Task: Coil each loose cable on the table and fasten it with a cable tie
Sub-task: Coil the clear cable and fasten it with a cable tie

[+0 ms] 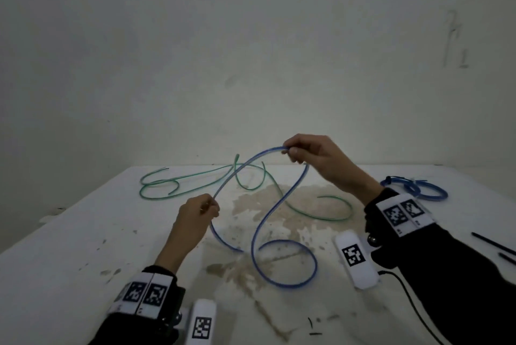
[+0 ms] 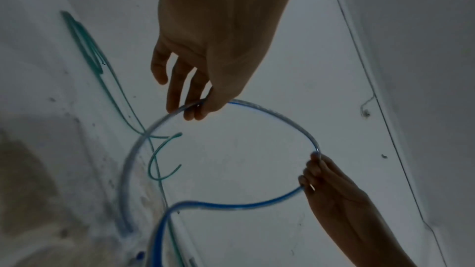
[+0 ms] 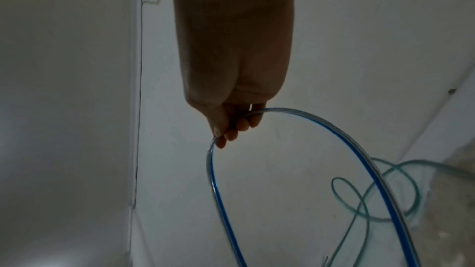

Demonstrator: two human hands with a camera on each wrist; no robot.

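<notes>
A long blue cable (image 1: 252, 244) is lifted in an arch between both hands, and its lower part curls in a loose loop on the white table (image 1: 83, 233). My left hand (image 1: 212, 206) pinches the cable low on the left, seen close in the left wrist view (image 2: 197, 109). Higher and to the right, my right hand (image 1: 290, 150) grips the top of the arch (image 3: 231, 129). A loose green cable (image 1: 192, 176) sprawls across the far table behind the blue cable (image 2: 277, 115). The green cable also shows in both wrist views (image 2: 85, 44) (image 3: 359, 200).
A coiled, tied blue cable (image 1: 418, 189) lies at the far right of the table. Black cable ties (image 1: 494, 244) lie near the right edge. Brown stains mark the table's middle. A white wall stands just behind the table's far edge.
</notes>
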